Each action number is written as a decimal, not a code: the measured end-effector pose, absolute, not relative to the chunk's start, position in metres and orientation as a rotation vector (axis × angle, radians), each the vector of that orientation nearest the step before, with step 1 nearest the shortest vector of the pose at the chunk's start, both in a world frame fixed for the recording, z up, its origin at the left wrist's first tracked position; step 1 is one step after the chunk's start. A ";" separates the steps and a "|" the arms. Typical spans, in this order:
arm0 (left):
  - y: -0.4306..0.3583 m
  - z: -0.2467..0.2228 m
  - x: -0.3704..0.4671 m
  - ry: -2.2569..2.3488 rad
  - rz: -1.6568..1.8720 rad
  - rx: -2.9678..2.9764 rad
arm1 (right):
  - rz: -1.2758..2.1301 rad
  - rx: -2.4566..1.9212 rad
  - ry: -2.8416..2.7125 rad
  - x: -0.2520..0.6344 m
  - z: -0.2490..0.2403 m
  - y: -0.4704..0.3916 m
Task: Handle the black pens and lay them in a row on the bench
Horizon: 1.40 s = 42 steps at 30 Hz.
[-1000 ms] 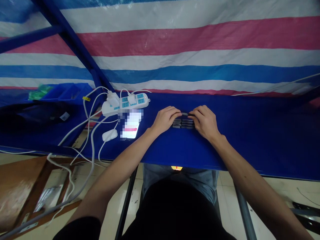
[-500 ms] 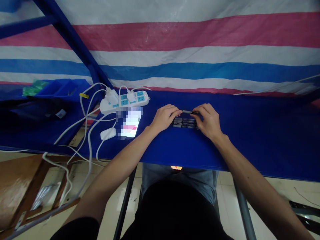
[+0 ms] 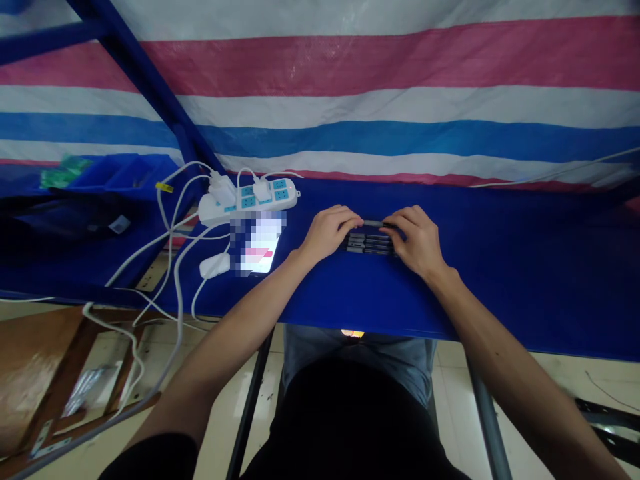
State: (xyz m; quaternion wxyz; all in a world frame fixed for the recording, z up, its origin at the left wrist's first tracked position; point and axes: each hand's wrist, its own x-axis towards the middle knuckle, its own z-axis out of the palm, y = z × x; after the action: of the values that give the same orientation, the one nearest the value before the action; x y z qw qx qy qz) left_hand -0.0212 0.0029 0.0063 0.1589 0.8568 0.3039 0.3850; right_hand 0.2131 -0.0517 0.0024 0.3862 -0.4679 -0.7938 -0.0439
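Observation:
Between my two hands a dark grey pen lies crosswise, just beyond a row of similar pens. Its left end is pinched by the fingertips of my left hand. My right hand has thumb and fingers closed on the other end, which they partly cover. Nearer to me, several black and grey pens lie side by side on the blue table. The right-hand fingers hide the right ends of that row.
Left of my hands are a lit phone, a white power strip with plugs, and a white adapter. White cables loop over the table edge. Blue bins stand far left. A striped sheet hangs behind.
Both hands keep their hold on the pen and have barely moved. The camera view has tilted very slightly.

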 end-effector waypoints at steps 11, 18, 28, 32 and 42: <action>0.001 0.006 -0.019 0.860 1.170 2.454 | -0.125 -1.244 -2.088 0.214 0.004 -0.052; -0.002 0.012 -0.020 0.912 1.005 2.484 | -0.095 -1.200 -2.064 0.214 0.004 -0.052; -0.001 0.007 -0.018 0.891 1.037 2.452 | -0.121 -1.256 -2.114 0.210 0.006 -0.053; -0.003 0.008 -0.018 0.886 1.053 2.479 | -0.122 -1.286 -2.098 0.211 0.007 -0.053; 0.000 0.007 -0.021 0.965 1.275 2.316 | 0.923 -1.081 -1.355 0.224 0.021 -0.049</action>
State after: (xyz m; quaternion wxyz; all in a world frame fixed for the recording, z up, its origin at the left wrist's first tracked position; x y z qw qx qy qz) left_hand -0.0207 0.0004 0.0073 0.1629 0.8118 0.3384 0.4471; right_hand 0.2239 -0.0487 0.0213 0.5554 -0.4577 -0.5738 0.3909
